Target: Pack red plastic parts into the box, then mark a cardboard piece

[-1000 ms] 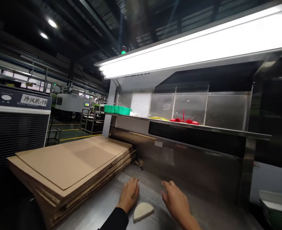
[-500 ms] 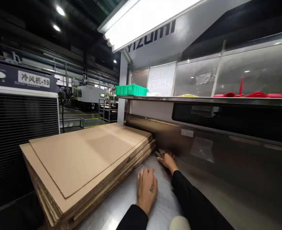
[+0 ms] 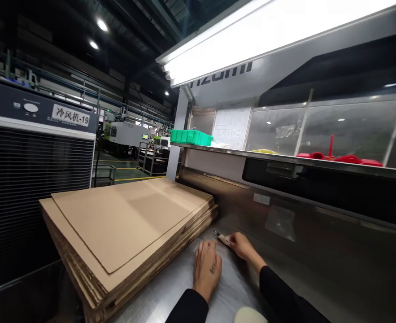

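Note:
My right hand (image 3: 242,246) is shut on a small tan box cutter (image 3: 223,238), whose thin metal tip points left, away from my hand. My left hand (image 3: 207,269) lies palm down on the steel table (image 3: 180,282), holding nothing, close to the front edge of a tall stack of flattened corrugated cardboard sheets (image 3: 124,224). A pale cream half-round pad (image 3: 250,316) sits at the bottom edge of the view, just beyond my right forearm and partly cut off.
A stainless back panel (image 3: 302,211) rises behind the table. Above it, a steel shelf (image 3: 285,159) carries a green plastic crate (image 3: 191,137) and red plastic parts (image 3: 339,159). A chiller unit labelled 冷风机-19 (image 3: 36,152) stands left, with injection moulding machines (image 3: 125,139) beyond.
My right hand has reached the far side of the table and picked up the cutter that lay there. My left hand has moved along the table towards the stack, and the view has turned.

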The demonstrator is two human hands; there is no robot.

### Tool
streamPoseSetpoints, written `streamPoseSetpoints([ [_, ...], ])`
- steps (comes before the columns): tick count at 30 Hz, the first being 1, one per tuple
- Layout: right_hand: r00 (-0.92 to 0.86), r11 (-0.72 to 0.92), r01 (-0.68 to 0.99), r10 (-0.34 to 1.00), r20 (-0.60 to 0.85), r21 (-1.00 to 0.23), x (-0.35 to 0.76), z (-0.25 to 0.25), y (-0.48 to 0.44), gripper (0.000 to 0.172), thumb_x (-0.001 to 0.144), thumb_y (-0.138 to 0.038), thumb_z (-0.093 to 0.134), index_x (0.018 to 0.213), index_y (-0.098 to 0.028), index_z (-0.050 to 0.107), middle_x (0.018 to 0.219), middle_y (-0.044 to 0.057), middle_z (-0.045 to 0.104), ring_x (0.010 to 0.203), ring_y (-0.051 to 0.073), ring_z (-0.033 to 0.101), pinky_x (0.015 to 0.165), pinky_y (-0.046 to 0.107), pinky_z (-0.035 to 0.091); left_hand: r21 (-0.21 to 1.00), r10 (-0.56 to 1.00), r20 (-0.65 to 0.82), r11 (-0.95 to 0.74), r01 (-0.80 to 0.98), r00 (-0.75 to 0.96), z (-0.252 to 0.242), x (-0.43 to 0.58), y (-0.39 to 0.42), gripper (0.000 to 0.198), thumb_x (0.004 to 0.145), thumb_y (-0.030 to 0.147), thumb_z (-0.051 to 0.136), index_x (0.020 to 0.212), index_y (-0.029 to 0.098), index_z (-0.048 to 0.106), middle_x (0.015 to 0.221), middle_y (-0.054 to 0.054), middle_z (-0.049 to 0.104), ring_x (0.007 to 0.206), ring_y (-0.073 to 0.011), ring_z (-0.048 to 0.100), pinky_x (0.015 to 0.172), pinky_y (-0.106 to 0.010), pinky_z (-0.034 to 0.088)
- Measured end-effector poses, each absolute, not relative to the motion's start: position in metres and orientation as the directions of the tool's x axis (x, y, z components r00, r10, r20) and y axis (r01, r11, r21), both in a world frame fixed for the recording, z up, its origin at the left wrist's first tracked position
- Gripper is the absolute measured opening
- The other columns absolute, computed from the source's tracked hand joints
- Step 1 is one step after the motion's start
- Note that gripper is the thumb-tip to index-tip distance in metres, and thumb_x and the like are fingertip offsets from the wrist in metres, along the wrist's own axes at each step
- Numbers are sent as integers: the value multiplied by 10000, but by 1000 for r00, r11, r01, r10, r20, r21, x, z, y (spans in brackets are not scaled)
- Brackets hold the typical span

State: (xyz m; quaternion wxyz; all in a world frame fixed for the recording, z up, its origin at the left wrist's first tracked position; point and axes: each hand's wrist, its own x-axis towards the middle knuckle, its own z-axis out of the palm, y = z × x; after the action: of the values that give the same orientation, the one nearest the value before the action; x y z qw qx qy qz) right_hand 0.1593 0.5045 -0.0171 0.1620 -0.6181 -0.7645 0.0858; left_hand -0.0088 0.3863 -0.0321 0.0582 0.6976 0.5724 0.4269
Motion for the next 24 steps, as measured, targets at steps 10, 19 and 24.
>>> streamPoseSetpoints([
  [10, -312, 200, 807, 943, -114, -555, 187, 19, 425, 226, 957, -316, 635, 835, -126, 628, 646, -58, 570, 529, 81, 543, 517, 207, 480, 647, 774, 579, -627, 434, 256, -38, -6, 399, 427, 894, 223, 640, 1304, 204, 523, 1253, -81, 572, 1148, -263, 559, 1009, -508, 468],
  [19, -209, -57, 688, 939, -272, -724, 200, 28, 395, 132, 967, -215, 618, 881, -116, 618, 632, -64, 575, 459, 56, 527, 417, 153, 447, 733, 787, 512, -609, 303, 344, -29, 4, 399, 153, 894, 293, 653, 846, 149, 641, 942, -20, 619, 820, -159, 586, 743, -337, 518],
  [24, -47, -96, 353, 992, -120, -931, 207, 32, 382, 290, 1018, -195, 497, 1305, -167, 468, 784, -37, 570, 497, 69, 529, 404, 162, 440, 806, 830, 443, -534, 254, 338, -34, 7, 410, 168, 916, 314, 631, 909, 147, 635, 834, 3, 632, 775, -157, 621, 725, -337, 538],
])
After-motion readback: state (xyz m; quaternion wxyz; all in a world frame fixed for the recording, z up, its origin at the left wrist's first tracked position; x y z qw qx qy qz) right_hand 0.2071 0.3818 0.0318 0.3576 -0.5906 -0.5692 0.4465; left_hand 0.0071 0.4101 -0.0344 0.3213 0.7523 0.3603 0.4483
